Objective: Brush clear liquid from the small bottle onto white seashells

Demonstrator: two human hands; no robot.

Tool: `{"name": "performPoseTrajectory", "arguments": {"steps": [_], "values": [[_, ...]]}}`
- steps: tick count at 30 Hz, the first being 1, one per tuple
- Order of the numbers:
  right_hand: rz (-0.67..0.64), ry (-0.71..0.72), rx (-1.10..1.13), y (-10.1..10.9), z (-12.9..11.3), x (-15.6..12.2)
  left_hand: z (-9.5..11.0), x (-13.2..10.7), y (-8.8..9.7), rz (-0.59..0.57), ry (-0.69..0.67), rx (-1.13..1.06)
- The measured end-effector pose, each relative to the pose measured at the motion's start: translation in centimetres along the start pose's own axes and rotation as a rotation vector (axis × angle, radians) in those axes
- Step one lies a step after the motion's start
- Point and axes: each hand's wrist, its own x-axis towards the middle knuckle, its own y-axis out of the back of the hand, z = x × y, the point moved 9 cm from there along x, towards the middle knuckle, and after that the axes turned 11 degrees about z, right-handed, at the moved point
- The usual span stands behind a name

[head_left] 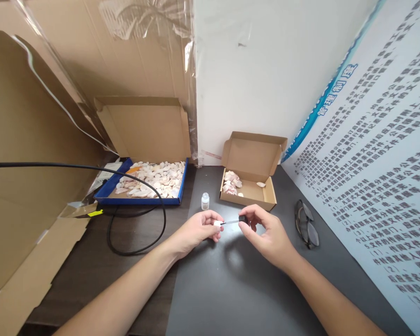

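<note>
Between the thumb and fingers of my left hand [203,228] is a small white shell-like piece [217,223], partly covered by the fingertips. My right hand [264,231] pinches the black cap of a brush applicator [231,222]. Its thin stem points left, and the dark tip is at the edge of the white piece; I cannot tell whether they touch. A small clear bottle [205,201] with a white label stands uncapped on the table, just beyond my left hand.
A blue-rimmed cardboard box [140,201] full of pale seashells is at the back left. A smaller open box [247,199] with several shells stands behind my hands. Sunglasses [306,225] lie at the right. A looped black cable [165,219] hangs over the left side.
</note>
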Motion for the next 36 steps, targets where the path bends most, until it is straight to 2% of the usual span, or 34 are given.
{"name": "performPoseTrajectory", "arguments": {"steps": [15, 19, 23, 28, 33, 36], "values": [[0.061, -0.018, -0.015, 0.69, 0.1, 0.42, 0.21, 0.02, -0.26, 0.006, -0.1, 0.161], [0.012, 0.001, 0.004, 0.34, 0.03, 0.25, 0.16, -0.08, -0.39, -0.006, -0.114, 0.198], [0.042, -0.024, -0.006, 0.68, 0.22, 0.22, 0.27, 0.04, -0.35, 0.0, -0.131, 0.224], [-0.01, 0.004, 0.002, 0.18, -0.09, 0.12, 0.42, 0.09, -0.32, -0.001, -0.154, 0.239], [0.028, -0.018, -0.009, 0.47, 0.2, 0.22, 0.6, 0.0, -0.49, -0.011, -0.178, 0.25], [-0.009, 0.011, 0.018, 0.08, -0.06, 0.16, 0.62, 0.02, -0.56, -0.016, -0.19, 0.251]]}}
